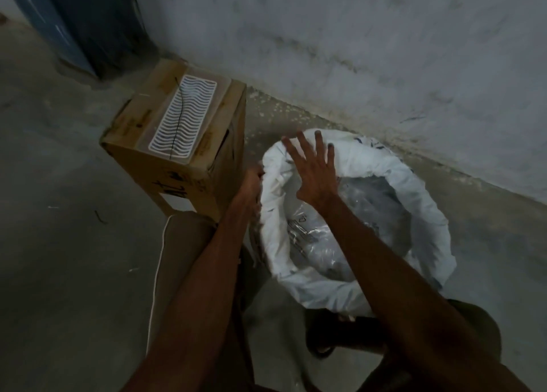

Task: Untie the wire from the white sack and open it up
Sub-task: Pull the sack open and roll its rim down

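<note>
The white sack [426, 214] stands on the floor by the wall, its mouth wide and its rim rolled outward. Clear plastic packets [322, 238] show inside it. My left hand [251, 184] grips the sack's left rim, fingers curled over the fold. My right hand [313, 169] hovers above the far-left part of the mouth with fingers spread and nothing in it. A thin dark wire [177, 116] lies on the white tray on top of the cardboard box.
A cardboard box [165, 167] stands left of the sack with a white ribbed tray [186, 116] on top. A grey stained wall [355, 51] runs behind. A blue post [59, 27] stands at the far left. My knees are at the bottom of the view.
</note>
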Motion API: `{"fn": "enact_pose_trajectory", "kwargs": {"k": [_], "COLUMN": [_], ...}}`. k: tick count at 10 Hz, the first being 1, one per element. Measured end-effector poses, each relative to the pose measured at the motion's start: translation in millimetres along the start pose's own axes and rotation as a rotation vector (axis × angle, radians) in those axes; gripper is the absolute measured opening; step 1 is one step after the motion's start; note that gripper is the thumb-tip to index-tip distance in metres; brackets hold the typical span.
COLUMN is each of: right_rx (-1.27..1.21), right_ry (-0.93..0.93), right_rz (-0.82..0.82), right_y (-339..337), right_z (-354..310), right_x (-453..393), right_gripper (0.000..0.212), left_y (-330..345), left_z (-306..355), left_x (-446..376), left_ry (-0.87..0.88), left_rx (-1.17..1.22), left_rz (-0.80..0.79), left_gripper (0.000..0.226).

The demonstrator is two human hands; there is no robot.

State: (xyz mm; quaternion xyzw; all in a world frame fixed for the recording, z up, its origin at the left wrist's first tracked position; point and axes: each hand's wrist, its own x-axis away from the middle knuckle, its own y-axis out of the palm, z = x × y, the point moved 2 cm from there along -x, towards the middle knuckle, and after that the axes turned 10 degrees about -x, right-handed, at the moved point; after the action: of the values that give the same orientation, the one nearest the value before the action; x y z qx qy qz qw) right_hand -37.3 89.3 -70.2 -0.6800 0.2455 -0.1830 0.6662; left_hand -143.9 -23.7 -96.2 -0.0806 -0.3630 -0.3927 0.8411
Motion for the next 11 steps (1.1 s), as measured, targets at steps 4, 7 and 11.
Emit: {"fn": "enact_pose_trajectory", "kwargs": {"k": [4,7,11], "right_rx": [-0.209,-0.4,-0.2], "right_ry": [0.016,-0.016,0.244], "right_rz": [-0.531,-0.426,-0.351], "right_y": [12,-2,17], "right_z": [27,57,93], "right_x": [-81,-92,-73], "right_gripper": [0.042,0.072,0.052], "left_y": [31,55,92], "left_z": [16,58,67], "left_x": [4,-72,-67], "left_ry": [0.823,0.585,0.713], "left_rx": [-1.786,-1.743,-2.103], "left_rz": [0.492,0.24,0.306], "left_gripper": [0.122,0.057,0.099]}}
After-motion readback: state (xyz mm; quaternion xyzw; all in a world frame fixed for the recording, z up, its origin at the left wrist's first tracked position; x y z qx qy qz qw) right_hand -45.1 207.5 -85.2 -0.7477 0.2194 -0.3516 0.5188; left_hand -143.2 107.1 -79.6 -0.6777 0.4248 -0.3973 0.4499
